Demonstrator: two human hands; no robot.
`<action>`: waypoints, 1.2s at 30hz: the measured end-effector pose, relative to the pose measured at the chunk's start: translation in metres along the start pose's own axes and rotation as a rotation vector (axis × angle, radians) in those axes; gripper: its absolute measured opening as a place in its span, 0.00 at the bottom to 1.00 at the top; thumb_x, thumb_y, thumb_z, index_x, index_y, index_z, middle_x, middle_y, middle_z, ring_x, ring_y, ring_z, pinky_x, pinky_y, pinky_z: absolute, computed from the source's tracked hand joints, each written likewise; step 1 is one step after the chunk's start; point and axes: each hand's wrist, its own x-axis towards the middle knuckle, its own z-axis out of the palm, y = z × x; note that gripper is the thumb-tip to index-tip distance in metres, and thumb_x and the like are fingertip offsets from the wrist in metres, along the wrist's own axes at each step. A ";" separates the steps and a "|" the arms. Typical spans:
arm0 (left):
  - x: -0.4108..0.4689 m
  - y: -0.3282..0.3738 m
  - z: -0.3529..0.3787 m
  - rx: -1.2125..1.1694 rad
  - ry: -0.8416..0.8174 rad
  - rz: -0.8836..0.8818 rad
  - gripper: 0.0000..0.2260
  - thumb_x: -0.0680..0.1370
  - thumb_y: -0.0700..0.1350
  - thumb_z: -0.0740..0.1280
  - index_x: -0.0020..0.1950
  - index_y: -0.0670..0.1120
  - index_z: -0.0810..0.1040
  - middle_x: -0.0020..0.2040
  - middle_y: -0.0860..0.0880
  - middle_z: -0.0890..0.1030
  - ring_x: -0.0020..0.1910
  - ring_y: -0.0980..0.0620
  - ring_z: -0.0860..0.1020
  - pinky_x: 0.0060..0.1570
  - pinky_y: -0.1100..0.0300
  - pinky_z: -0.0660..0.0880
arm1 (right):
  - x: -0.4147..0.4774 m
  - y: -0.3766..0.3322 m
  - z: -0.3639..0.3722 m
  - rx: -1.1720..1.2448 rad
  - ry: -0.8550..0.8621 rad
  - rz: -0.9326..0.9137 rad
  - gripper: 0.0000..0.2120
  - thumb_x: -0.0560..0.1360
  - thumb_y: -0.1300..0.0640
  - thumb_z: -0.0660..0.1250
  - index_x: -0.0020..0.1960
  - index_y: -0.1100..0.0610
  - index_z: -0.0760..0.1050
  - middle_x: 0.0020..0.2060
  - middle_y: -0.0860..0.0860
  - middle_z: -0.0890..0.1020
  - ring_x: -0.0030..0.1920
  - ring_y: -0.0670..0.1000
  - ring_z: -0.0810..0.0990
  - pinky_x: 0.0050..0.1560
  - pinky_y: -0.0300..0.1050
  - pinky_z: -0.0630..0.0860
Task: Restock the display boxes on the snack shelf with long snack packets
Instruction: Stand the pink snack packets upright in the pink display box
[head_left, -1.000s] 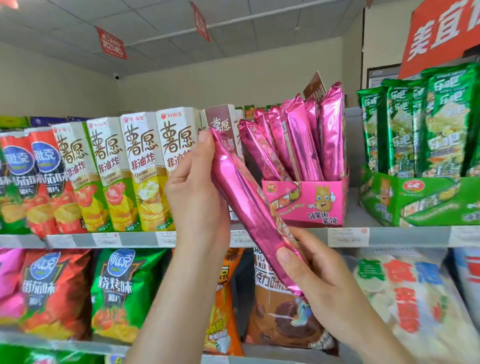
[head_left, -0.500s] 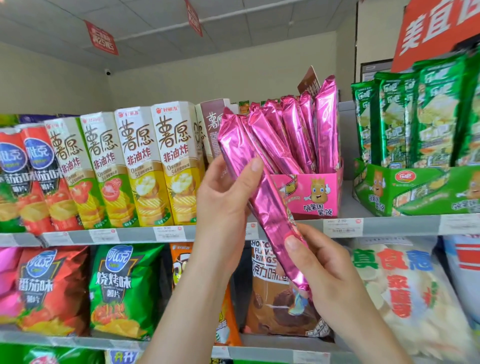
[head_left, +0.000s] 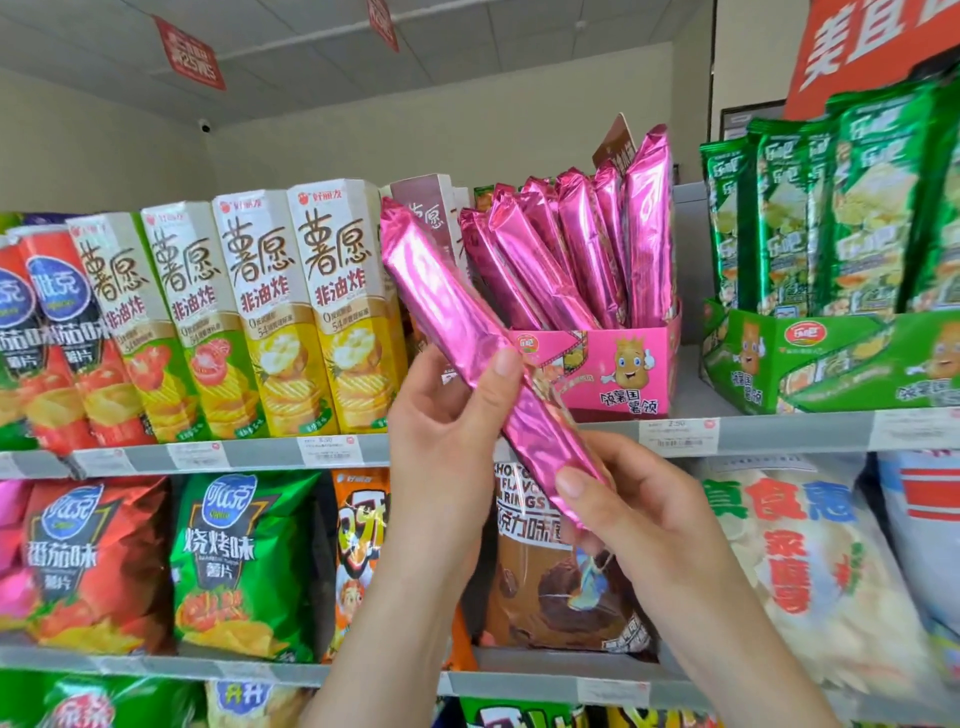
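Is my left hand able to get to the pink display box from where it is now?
Probably yes. The left hand is close beside the pink display box with nothing between them, though it and the right hand both grip the long pink packet, so it isn't free.

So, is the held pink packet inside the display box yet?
No, the left hand and right hand hold the pink packet tilted outside the pink display box.
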 end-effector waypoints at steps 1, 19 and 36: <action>0.001 0.001 -0.001 -0.005 0.025 0.013 0.12 0.75 0.52 0.71 0.55 0.50 0.81 0.48 0.49 0.85 0.47 0.51 0.83 0.45 0.60 0.79 | -0.002 -0.001 0.001 -0.006 -0.013 -0.011 0.15 0.67 0.39 0.70 0.53 0.40 0.81 0.43 0.44 0.86 0.40 0.41 0.83 0.37 0.31 0.75; 0.002 -0.011 0.005 -0.162 0.111 -0.093 0.30 0.74 0.52 0.72 0.72 0.43 0.66 0.50 0.51 0.85 0.50 0.54 0.83 0.47 0.61 0.79 | -0.008 0.005 -0.003 0.054 0.129 0.006 0.16 0.59 0.48 0.76 0.46 0.41 0.84 0.36 0.51 0.87 0.35 0.52 0.86 0.30 0.37 0.79; -0.018 -0.017 -0.005 0.092 -0.096 -0.163 0.23 0.75 0.46 0.69 0.69 0.47 0.72 0.50 0.41 0.85 0.49 0.43 0.84 0.51 0.47 0.80 | -0.006 0.008 -0.012 0.193 0.075 0.090 0.10 0.70 0.49 0.73 0.47 0.54 0.79 0.45 0.57 0.85 0.45 0.55 0.85 0.42 0.45 0.82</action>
